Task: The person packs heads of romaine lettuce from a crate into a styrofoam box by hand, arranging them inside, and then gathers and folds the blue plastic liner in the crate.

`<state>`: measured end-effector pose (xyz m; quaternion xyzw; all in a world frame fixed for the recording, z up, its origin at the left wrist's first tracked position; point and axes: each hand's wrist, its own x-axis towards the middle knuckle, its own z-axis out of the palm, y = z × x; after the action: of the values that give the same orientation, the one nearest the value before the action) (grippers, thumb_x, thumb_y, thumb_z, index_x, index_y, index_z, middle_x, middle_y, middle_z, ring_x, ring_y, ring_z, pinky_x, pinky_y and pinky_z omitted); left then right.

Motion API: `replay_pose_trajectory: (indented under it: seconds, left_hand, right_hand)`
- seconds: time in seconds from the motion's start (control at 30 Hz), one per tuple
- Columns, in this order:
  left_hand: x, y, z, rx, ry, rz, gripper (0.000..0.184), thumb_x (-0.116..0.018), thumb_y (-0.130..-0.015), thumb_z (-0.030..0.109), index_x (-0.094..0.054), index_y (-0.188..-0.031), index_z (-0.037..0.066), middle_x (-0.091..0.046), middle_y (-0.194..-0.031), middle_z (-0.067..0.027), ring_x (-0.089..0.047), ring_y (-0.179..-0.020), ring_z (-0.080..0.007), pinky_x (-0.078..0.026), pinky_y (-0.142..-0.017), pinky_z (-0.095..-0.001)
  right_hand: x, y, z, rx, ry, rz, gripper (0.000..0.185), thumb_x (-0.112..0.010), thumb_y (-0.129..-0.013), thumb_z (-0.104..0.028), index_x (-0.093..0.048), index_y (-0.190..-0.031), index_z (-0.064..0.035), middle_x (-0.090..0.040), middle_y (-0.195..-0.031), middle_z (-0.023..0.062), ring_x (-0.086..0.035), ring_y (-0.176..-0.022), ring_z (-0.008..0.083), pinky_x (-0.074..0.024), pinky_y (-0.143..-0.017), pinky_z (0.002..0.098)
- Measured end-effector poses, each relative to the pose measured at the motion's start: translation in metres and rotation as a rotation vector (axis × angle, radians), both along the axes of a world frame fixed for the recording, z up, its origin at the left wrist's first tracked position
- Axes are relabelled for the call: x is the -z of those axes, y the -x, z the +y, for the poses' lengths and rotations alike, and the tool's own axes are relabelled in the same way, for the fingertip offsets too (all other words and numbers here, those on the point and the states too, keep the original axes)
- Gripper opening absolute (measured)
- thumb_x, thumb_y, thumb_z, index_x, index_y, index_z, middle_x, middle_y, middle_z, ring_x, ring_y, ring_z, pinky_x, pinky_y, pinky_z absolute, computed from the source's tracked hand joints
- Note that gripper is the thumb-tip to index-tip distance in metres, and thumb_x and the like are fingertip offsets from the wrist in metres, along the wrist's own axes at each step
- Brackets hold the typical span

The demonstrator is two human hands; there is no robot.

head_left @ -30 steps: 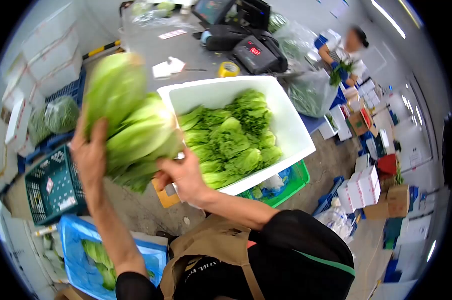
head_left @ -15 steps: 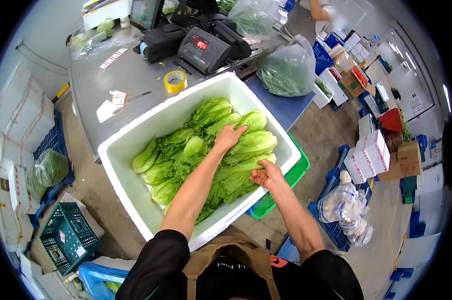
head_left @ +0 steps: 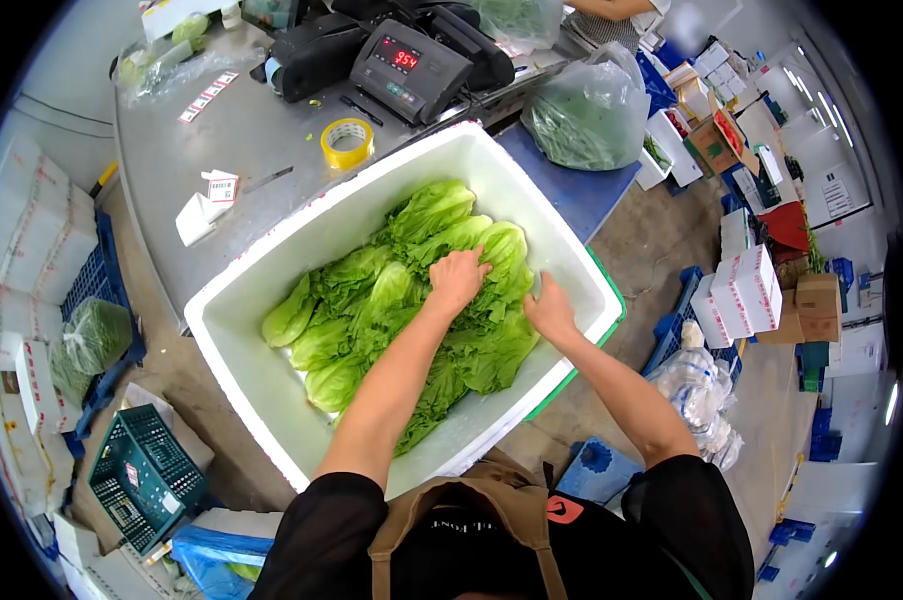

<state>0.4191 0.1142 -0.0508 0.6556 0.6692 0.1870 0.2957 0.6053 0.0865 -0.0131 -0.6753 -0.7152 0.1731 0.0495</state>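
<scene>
A white foam box point(head_left: 262, 415) holds several heads of green lettuce point(head_left: 387, 295), laid side by side. My left hand point(head_left: 459, 282) rests on the lettuce at the box's right part, its fingers curled against the leaves; what they grip, if anything, is hidden. Close by on the right, my right hand point(head_left: 550, 308) touches the edge of the lettuce near the box's right wall. Its fingers are bent, and their tips are partly hidden, so a hold on a leaf cannot be made out.
Behind the box, a metal table point(head_left: 172, 170) bears a scale point(head_left: 412, 70), yellow tape point(head_left: 347, 143), labels point(head_left: 222, 187) and a bagged vegetable point(head_left: 587, 115). A green crate point(head_left: 147, 478) stands at lower left. Another person's arm point(head_left: 612, 8) shows at the top.
The lettuce that both hands held in the air at left now lies in the box. Since the middle frame, my right hand has moved slightly up and the view has shifted.
</scene>
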Motion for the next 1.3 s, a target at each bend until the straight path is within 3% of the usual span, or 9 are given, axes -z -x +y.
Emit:
replay_pose_trajectory:
  seconds: [0.17, 0.6, 0.7, 0.83, 0.87, 0.9, 1.13, 1.23, 1.3]
  left_hand:
    - [-0.012, 0.006, -0.015, 0.02, 0.083, -0.073, 0.054, -0.06, -0.086, 0.047, -0.053, -0.133, 0.021, -0.063, -0.11, -0.0205, -0.062, -0.099, -0.0378, -0.05, -0.082, -0.0482]
    - [0.016, 0.074, -0.004, 0.01, 0.224, -0.413, 0.083, -0.048, -0.082, 0.069, -0.039, -0.142, 0.011, -0.036, -0.147, -0.0161, -0.036, -0.134, -0.0328, -0.029, -0.111, -0.0451]
    - [0.019, 0.06, -0.021, 0.08, 0.13, -0.523, 0.08, -0.062, -0.073, 0.065, -0.052, -0.132, 0.013, -0.056, -0.127, -0.0199, -0.053, -0.117, -0.0363, -0.043, -0.098, -0.046]
    - [-0.015, 0.059, -0.025, 0.028, -0.081, -0.298, 0.042, -0.066, -0.072, 0.043, -0.071, -0.102, 0.015, -0.067, -0.106, -0.0141, -0.061, -0.097, -0.0329, -0.049, -0.084, -0.046]
    - [-0.036, 0.071, -0.03, 0.015, -0.105, -0.273, 0.034, -0.067, -0.072, 0.038, -0.074, -0.097, 0.017, -0.068, -0.103, -0.0129, -0.062, -0.093, -0.0323, -0.05, -0.081, -0.046]
    - [-0.046, 0.085, -0.032, 0.206, -0.376, -0.193, 0.047, -0.068, -0.073, 0.047, -0.069, -0.11, 0.017, -0.066, -0.107, -0.015, -0.062, -0.098, -0.0337, -0.05, -0.082, -0.0464]
    - [-0.157, 0.218, -0.403, -0.573, -0.884, -0.585, 0.034, -0.064, -0.082, 0.029, -0.064, -0.108, 0.008, -0.067, -0.086, -0.0146, -0.064, -0.08, -0.0275, -0.051, -0.073, -0.0378]
    - [-0.078, 0.254, -0.569, -1.308, -0.991, -0.404, 0.03, -0.063, -0.084, 0.015, -0.063, -0.11, 0.001, -0.068, -0.095, -0.0151, -0.067, -0.087, -0.0244, -0.052, -0.077, -0.0344]
    - [0.003, 0.256, -0.687, -1.908, -0.702, -0.076, 0.03, -0.062, -0.085, 0.018, -0.063, -0.111, 0.002, -0.069, -0.098, -0.0143, -0.067, -0.088, -0.0251, -0.052, -0.078, -0.0353]
  right_hand:
    - [0.003, 0.03, 0.06, -0.622, -0.516, 0.001, 0.04, -0.053, -0.09, -0.03, -0.052, -0.122, -0.005, -0.056, -0.121, 0.0151, -0.047, -0.12, 0.0336, -0.0348, -0.097, 0.0517]
    - [0.068, 0.076, 0.081, -0.504, -0.105, -0.467, 0.032, -0.044, -0.092, -0.031, -0.065, -0.096, -0.0076, -0.063, -0.095, 0.0144, -0.057, -0.096, 0.0349, -0.0409, -0.083, 0.0537]
    - [0.117, 0.049, 0.1, -0.818, -0.476, -0.281, 0.022, -0.055, -0.085, -0.026, -0.068, -0.091, -0.0094, -0.064, -0.085, 0.012, -0.06, -0.083, 0.0308, -0.0455, -0.068, 0.045]
    - [0.138, 0.035, 0.133, -0.982, -0.524, 0.426, 0.049, -0.04, -0.094, -0.047, -0.067, -0.099, -0.0068, -0.067, -0.09, 0.0108, -0.062, -0.076, 0.0306, -0.0471, -0.061, 0.0463]
    - [0.166, 0.022, 0.175, -0.548, -0.523, -0.114, 0.054, -0.038, -0.095, -0.051, -0.066, -0.109, -0.0069, -0.067, -0.099, 0.0125, -0.063, -0.085, 0.0313, -0.0488, -0.067, 0.0466]
    - [0.062, 0.081, 0.088, -0.407, -0.125, -0.587, 0.061, -0.037, -0.093, -0.056, -0.061, -0.12, -0.0068, -0.067, -0.106, 0.0129, -0.062, -0.095, 0.0331, -0.0501, -0.074, 0.0433]
    - [-0.017, 0.195, 0.009, -0.86, -0.785, 0.052, 0.035, -0.059, -0.09, -0.025, -0.062, -0.112, 0.0019, -0.066, -0.099, 0.0219, -0.064, -0.084, 0.0342, -0.0499, -0.074, 0.0429]
    - [-0.145, 0.283, -0.183, -1.038, -0.843, 0.075, 0.028, -0.062, -0.088, -0.015, -0.063, -0.108, 0.0048, -0.066, -0.099, 0.0218, -0.065, -0.087, 0.0308, -0.0512, -0.075, 0.0396]
    - [-0.115, 0.33, -0.18, -1.29, -0.768, 0.517, 0.033, -0.045, -0.099, -0.02, -0.055, -0.125, -0.001, -0.064, -0.112, 0.0154, -0.062, -0.101, 0.028, -0.0511, -0.085, 0.038]
